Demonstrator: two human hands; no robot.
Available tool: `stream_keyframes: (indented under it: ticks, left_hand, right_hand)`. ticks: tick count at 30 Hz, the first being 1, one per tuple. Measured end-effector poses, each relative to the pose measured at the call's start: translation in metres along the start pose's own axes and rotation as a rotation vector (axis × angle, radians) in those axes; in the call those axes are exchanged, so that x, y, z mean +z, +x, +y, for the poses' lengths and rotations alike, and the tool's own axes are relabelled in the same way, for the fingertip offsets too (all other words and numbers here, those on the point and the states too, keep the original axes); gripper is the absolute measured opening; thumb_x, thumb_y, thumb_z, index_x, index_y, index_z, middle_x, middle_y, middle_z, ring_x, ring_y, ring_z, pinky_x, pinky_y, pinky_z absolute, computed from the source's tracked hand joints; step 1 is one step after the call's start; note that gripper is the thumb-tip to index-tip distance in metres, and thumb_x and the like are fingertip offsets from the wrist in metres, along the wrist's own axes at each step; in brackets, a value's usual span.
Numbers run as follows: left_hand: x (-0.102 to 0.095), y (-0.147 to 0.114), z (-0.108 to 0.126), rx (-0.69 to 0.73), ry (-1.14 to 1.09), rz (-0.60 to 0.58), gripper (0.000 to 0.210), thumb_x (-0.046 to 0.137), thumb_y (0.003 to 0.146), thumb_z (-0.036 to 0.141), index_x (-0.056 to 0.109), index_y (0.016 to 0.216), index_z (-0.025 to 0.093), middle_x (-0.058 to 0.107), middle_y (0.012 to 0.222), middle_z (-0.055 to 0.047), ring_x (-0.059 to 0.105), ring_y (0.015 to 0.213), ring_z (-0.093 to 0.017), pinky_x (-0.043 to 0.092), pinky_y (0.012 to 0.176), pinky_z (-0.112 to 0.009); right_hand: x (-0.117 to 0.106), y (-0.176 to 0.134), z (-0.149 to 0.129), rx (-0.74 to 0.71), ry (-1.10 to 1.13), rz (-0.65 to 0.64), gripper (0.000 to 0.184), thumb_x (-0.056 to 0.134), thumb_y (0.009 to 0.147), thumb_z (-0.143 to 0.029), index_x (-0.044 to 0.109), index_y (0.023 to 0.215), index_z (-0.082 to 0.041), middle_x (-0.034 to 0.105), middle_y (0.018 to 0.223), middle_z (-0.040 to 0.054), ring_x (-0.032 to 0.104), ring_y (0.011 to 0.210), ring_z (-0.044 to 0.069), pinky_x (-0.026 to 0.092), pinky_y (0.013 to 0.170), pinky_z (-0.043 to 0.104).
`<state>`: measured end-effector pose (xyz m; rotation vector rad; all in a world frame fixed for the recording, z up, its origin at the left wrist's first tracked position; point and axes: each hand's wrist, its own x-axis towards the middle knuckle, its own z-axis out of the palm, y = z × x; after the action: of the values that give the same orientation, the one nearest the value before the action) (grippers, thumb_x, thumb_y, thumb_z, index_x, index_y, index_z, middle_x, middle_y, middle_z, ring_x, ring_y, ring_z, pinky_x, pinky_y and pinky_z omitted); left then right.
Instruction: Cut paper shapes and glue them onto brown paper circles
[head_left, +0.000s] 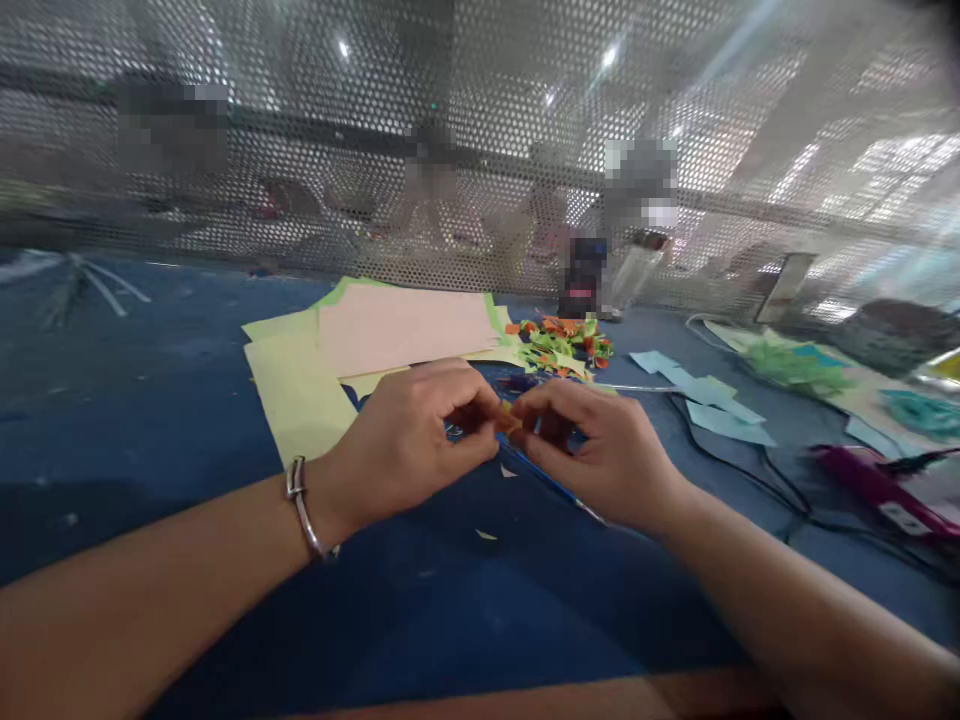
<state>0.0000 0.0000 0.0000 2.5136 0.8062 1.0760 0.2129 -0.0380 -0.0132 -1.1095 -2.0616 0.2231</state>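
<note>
Both hands meet over the middle of the blue table. My left hand [431,425], with a silver bracelet at its wrist, pinches one end of a small orange piece [509,420], which looks like folded or curled paper. The other end sits between the thumb and fingertips of my right hand [596,445]. Below the fingers, a thin blue stick [551,482] lies slantwise on the table; its upper end is hidden by the hands. Close behind is a heap of orange, green and yellow paper bits [562,345].
Pale pink [405,325] and yellow paper sheets [296,390] lie behind my left hand. To the right are light blue paper strips [701,390], black cables [739,475] and a magenta tool [885,490]. A perforated metal screen [480,120] closes off the back edge.
</note>
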Motion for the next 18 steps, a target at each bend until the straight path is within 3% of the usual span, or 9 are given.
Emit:
stream_keyframes:
  ticks: [11,18]
  left_hand:
    - [0.009,-0.002,0.000,-0.218,-0.233,-0.106,0.012,0.066,0.080,0.015,0.073,0.090,0.018,0.073,0.088,-0.001,0.068,0.079,-0.014,0.054,0.074,-0.026]
    - [0.009,-0.002,-0.001,-0.343,-0.413,-0.168,0.004,0.063,0.081,0.016,0.067,0.080,0.018,0.070,0.075,0.000,0.062,0.068,-0.013,0.048,0.062,-0.026]
  right_hand:
    - [-0.001,0.001,-0.001,-0.005,-0.025,-0.053,0.006,0.066,0.086,-0.014,0.067,0.091,-0.017,0.066,0.077,-0.0020,0.057,0.061,0.008,0.044,0.059,0.020]
    - [-0.004,0.001,-0.004,-0.043,-0.049,-0.115,0.006,0.065,0.087,-0.013,0.067,0.091,-0.017,0.065,0.076,-0.0021,0.057,0.062,0.008,0.044,0.061,0.020]
